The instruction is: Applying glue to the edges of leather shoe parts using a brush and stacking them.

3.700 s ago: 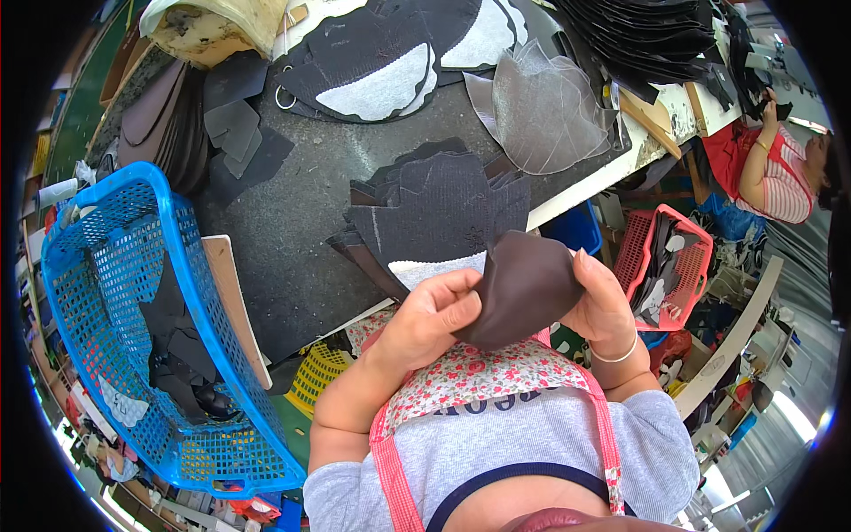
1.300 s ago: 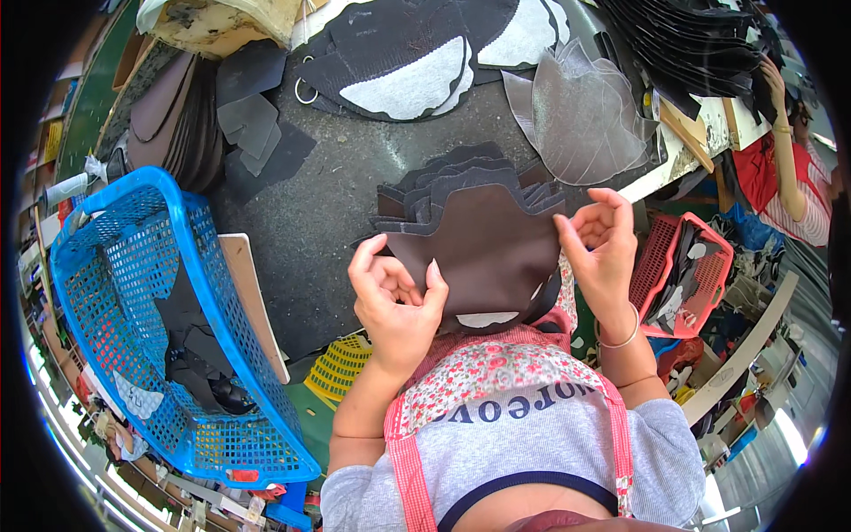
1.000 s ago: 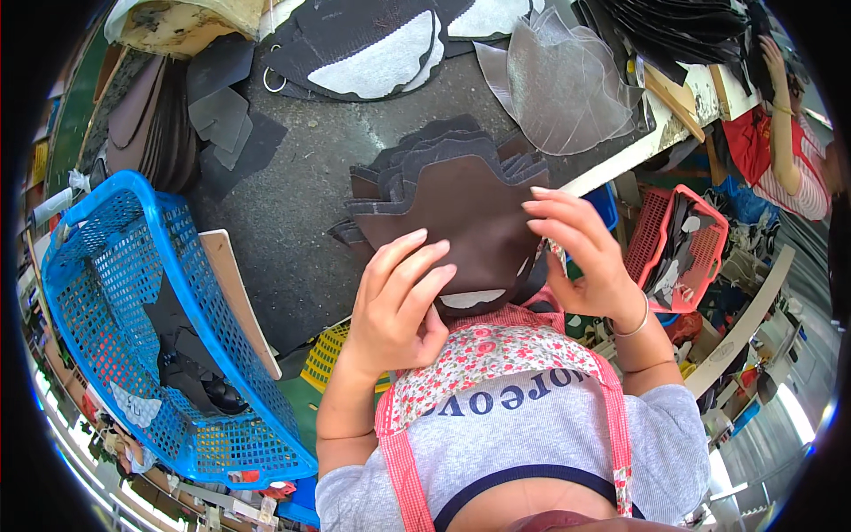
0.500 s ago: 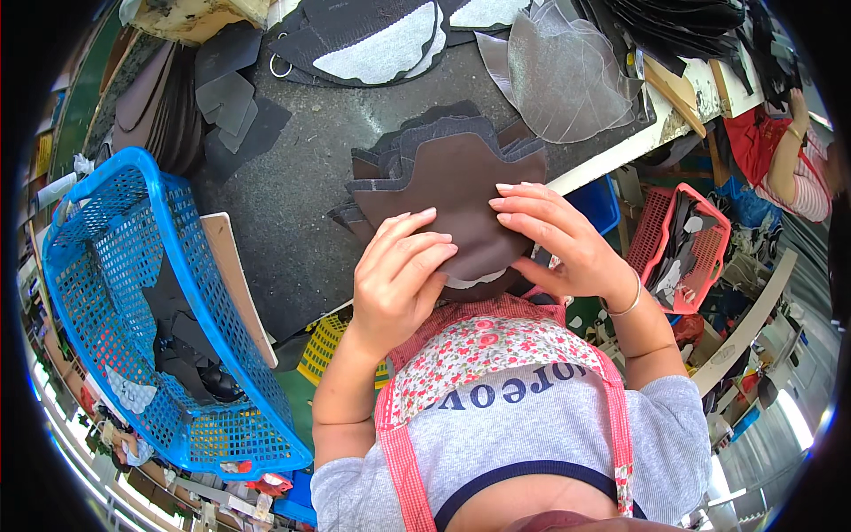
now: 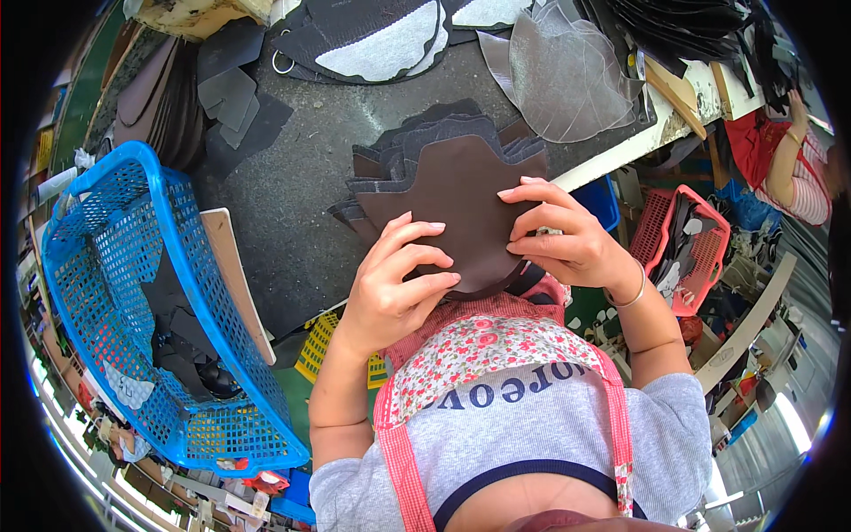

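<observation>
A smooth dark brown leather piece (image 5: 461, 191) with a wavy-cut far edge lies on top of a fanned stack of similar dark pieces (image 5: 448, 124), near the table's front edge. My left hand (image 5: 397, 282) rests along its left side, fingers apart and fingertips on the surface. At the right edge, my right hand (image 5: 563, 238) has its fingers bent, with the middle and ring fingertips close together gripping that edge. Its thumb is mostly hidden. The near rounded end of the piece lies against the floral apron (image 5: 496, 341).
To the left stands a blue plastic basket (image 5: 146, 191) holding dark scraps. Grey translucent sheets (image 5: 567, 80) and black-and-white panels (image 5: 381, 44) lie at the table's far side. A red basket (image 5: 651, 230) stands off to the right, near another person's arm (image 5: 784, 168).
The near end of the brown piece, lifted and curled before with a pale edge showing, now lies flatter. My right fingers have bent inward; my left hand has shifted slightly.
</observation>
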`<control>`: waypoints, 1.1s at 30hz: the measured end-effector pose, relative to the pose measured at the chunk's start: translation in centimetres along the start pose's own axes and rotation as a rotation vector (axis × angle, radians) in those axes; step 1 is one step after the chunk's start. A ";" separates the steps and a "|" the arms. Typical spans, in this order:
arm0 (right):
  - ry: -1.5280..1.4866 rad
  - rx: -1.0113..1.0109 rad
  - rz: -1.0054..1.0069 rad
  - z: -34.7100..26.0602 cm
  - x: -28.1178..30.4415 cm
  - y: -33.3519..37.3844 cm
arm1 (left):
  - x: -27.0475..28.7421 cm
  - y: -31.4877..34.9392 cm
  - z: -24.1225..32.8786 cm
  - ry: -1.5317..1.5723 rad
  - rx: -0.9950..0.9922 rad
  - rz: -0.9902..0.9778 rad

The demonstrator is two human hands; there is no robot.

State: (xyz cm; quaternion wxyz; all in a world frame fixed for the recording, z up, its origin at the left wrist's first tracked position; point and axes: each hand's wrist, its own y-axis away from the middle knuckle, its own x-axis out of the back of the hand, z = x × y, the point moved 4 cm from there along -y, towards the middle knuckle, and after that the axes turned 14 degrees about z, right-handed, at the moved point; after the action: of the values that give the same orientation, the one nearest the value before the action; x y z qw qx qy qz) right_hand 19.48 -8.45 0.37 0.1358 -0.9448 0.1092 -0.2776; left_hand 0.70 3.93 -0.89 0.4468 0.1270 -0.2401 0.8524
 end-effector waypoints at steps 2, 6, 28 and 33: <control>0.000 0.029 -0.038 0.1 0.1 0.1 | -0.3 -0.1 0.0 0.007 -0.002 -0.007; -0.016 0.038 -0.079 0.9 0.7 -0.4 | -0.7 -0.9 -0.5 0.008 -0.011 -0.032; 0.521 0.529 -0.674 -1.7 -5.2 -2.7 | -1.6 2.4 -1.6 0.005 -0.085 0.387; 0.582 1.183 -0.620 2.9 -4.5 3.2 | -2.2 1.7 -1.8 -0.044 -0.168 0.439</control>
State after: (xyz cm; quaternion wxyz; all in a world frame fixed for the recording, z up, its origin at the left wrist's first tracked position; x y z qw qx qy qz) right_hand 16.93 -9.62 -5.24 0.5045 -0.5886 -0.3004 -0.5557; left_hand 0.54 2.55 -3.86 0.2545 0.0527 -0.3419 0.9031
